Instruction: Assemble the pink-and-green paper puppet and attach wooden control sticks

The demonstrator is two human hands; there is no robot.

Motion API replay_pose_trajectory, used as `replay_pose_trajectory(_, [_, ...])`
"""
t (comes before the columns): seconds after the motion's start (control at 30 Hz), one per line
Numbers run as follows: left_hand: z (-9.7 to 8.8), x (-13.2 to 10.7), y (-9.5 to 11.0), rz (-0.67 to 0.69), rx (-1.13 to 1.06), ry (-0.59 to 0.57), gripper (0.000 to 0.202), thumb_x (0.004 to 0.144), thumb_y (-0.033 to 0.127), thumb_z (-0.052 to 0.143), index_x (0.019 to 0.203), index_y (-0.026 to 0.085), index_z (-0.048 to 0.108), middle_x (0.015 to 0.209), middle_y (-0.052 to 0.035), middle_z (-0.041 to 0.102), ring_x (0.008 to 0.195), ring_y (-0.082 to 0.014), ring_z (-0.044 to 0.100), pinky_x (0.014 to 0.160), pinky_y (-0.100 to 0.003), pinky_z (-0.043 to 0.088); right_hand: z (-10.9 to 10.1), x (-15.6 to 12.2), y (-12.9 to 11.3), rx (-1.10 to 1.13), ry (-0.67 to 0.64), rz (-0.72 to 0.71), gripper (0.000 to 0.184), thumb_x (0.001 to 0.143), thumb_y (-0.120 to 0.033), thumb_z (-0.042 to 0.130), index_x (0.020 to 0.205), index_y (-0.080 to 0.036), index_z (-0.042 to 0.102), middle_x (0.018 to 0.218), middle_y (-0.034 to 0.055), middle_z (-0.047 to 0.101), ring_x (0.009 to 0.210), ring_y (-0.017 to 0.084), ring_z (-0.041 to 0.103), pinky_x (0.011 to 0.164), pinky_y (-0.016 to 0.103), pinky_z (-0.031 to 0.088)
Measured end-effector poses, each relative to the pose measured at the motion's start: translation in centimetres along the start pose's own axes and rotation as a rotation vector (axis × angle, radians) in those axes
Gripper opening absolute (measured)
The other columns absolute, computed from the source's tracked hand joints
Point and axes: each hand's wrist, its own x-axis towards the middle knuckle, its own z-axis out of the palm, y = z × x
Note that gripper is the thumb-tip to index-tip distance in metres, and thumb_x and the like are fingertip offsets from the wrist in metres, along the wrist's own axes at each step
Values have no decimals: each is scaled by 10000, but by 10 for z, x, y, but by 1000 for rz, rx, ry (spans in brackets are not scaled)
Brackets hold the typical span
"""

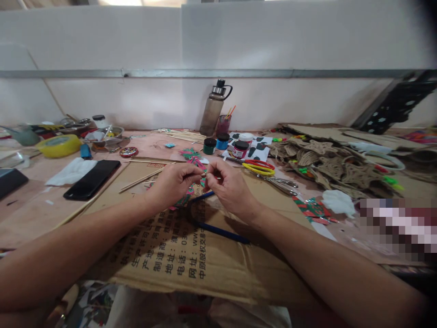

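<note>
At the far left of the frame a yellow tape roll (58,146) lies on the table (30,214), with one white tissue (71,171) and one black phone (91,179) just right of it, the phone lying flat with its long side running toward the lower left. A few thin wooden sticks (141,180) lie between the phone and the left hand (174,182). That hand comes in from the lower left, its thumb and forefinger pinched tight on a small thin piece (204,174) at the middle of the frame. The right hand (232,187), from the lower right, pinches the other end in the same way, so both hands are closed on it, fingertips almost touching. The piece is held just above the cardboard sheet (191,259). Its long axis seems to run left to right, though it is too small and too covered by fingers to tell what it is. Under the hands a pink and green paper figure (193,159) is partly hidden, and one blue rod (221,231) lies on the cardboard, slanting toward the lower right. Behind, against the wall, stands one water bottle (213,109), upright, with four paint jars (209,146) grouped just below it. Right of the hands lie two pairs of scissors (259,166), one red-handled and one yellow-handled, overlapping. Farther right a heap of brown cardboard cutouts (327,164) fills the table's right side.
</note>
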Motion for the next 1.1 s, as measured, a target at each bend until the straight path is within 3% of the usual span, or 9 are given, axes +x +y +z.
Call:
replay_pose_trajectory(0.17, [0, 0, 0, 12, 19, 21, 140, 852, 175, 608, 871, 175, 747, 805, -22, 749, 699, -130, 654, 662, -224, 478, 2, -1, 0, 59, -13, 27, 55, 815, -186, 465, 768, -214, 457, 716, -13, 517, 649, 121, 518, 586, 251, 421])
replay_pose_trajectory(0.43, [2, -3, -1, 32, 31, 55, 116, 851, 161, 612, 866, 161, 728, 810, -28, 740, 708, -127, 647, 675, -225, 471, 1, -1, 0, -22, 9, -16, 67, 811, -167, 457, 762, -212, 469, 721, -10, 507, 668, 131, 485, 617, 270, 388])
replay_pose_trajectory(0.6, [4, -2, 1, 50, 92, 20, 159, 891, 179, 557, 907, 143, 711, 845, -54, 719, 763, -150, 635, 699, -245, 462, 0, 0, 0, -41, 27, -31, 60, 806, -163, 453, 779, -212, 473, 749, -4, 504, 688, 138, 493, 625, 274, 393])
replay_pose_trajectory(0.73, [4, 0, 2, 72, 154, -34, 211, 915, 209, 524, 830, 137, 704, 774, -55, 685, 737, -154, 609, 680, -248, 446, 1, -1, 2, -69, 26, -27, 74, 816, -161, 455, 767, -217, 453, 753, 0, 503, 696, 143, 497, 617, 273, 390])
replay_pose_trajectory(0.87, [4, -2, 1, 69, 143, -31, 212, 907, 192, 526, 794, 151, 701, 716, -35, 674, 686, -139, 602, 640, -230, 429, 2, -1, 2, -66, 32, -27, 83, 818, -167, 454, 756, -222, 445, 740, 1, 499, 699, 151, 492, 616, 278, 388])
replay_pose_trajectory(1.1, [5, -6, -5, 42, 144, -35, 184, 893, 204, 539, 855, 182, 718, 778, -35, 712, 713, -146, 632, 678, -232, 459, 4, -2, 1, -48, 27, -7, 82, 814, -174, 448, 749, -224, 445, 720, -2, 495, 693, 150, 482, 628, 284, 386])
